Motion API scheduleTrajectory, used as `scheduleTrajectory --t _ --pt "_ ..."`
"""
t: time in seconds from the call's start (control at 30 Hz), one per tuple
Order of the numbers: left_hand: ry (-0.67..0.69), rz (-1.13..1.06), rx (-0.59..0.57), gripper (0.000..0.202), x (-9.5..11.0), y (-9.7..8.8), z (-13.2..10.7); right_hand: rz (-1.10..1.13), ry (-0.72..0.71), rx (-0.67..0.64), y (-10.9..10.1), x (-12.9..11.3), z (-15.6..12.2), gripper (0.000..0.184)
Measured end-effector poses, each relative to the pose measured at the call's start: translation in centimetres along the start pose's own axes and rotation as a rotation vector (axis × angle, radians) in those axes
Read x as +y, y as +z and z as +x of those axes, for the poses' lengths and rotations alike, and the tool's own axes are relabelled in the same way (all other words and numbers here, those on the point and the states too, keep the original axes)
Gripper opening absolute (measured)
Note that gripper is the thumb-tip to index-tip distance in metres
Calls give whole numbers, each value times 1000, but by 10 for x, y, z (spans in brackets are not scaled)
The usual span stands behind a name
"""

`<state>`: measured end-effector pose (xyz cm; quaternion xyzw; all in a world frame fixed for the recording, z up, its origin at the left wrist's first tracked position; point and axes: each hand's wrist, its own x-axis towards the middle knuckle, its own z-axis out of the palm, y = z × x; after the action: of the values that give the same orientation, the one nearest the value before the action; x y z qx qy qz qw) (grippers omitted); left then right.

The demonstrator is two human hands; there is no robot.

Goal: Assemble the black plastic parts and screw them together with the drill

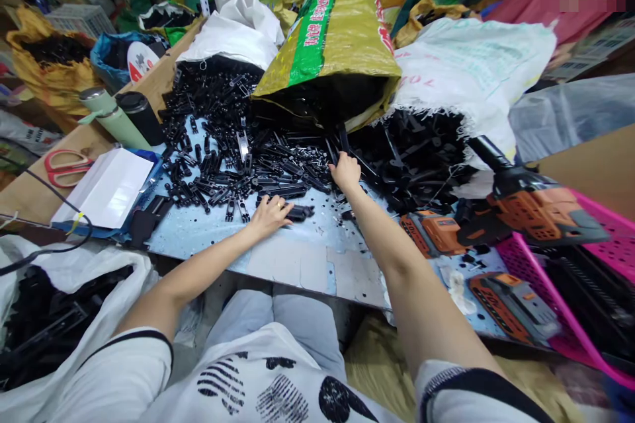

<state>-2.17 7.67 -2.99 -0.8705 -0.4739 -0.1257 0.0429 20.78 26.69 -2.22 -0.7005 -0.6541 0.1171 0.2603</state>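
Observation:
My left hand (pixel 270 217) rests low over the near side of the work table, its fingers curled over a dark black plastic part (pixel 300 212) that sticks out to the right. My right hand (pixel 347 172) reaches further forward to the edge of the heap, fingers closed around the lower end of a black plastic strip (pixel 343 139); the grip itself is partly hidden. Between and beyond the hands lie small silver screws or pins (pixel 317 153) and longer black bars (pixel 280 190). A big heap of small black clip-like parts (pixel 213 145) spreads to the left.
A yellow-green sack (pixel 342 33) and a white sack (pixel 476 59) open onto the table. At right are an orange cordless power tool (pixel 530 201), battery packs (pixel 513 307) and a pink basket (pixel 555 291). Scissors (pixel 67 168), a white box (pixel 104 188) and bottles (pixel 116 119) stand left.

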Motion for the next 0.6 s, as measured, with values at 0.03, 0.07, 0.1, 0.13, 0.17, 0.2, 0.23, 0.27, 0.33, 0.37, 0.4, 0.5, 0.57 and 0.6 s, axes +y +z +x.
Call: scheduleTrajectory --t 0.03,0.07,0.1,0.13,0.17,0.2,0.23,0.27,0.33,0.37,0.4,0.5,0.57,0.6 --pt "-85 1 22 46 -9 -5 7 73 25 -29 1 2 5 54" --pt "-181 1 54 43 -19 -10 13 189 66 -59 0 4 5 57" --pt "-273 1 81 39 -29 -16 18 338 112 -98 -1 4 -1 60" --pt "-350 -1 91 36 -40 -21 22 504 153 -149 -3 4 -11 62" --pt "-403 -6 79 36 -51 -24 25 672 176 -220 -6 2 -24 63" --pt "-422 -17 41 36 -62 -27 27 826 174 -306 -9 0 -40 64" --pt "-429 -29 -5 35 -71 -28 29 953 152 -400 -13 -3 -57 64" --pt "-431 -39 -48 32 -80 -29 31 1048 121 -494 -17 -7 -74 63" --pt "-432 -56 -80 22 -91 -31 34 1152 71 -630 -25 -13 -107 57" --pt "-428 -68 -55 17 -92 -33 33 1161 47 -651 -28 -16 -120 52" --pt "-421 -87 -3 14 -92 -36 31 1138 19 -631 -31 -17 -132 49" --pt "-416 -198 275 11 -75 -51 13 797 -123 -458 -42 -14 -161 43" --pt "-421 -312 459 13 -53 -61 -6 391 -255 -331 -49 -11 -181 38" --pt "-414 -377 514 15 -40 -63 -17 193 -333 -290 -51 -10 -192 36"
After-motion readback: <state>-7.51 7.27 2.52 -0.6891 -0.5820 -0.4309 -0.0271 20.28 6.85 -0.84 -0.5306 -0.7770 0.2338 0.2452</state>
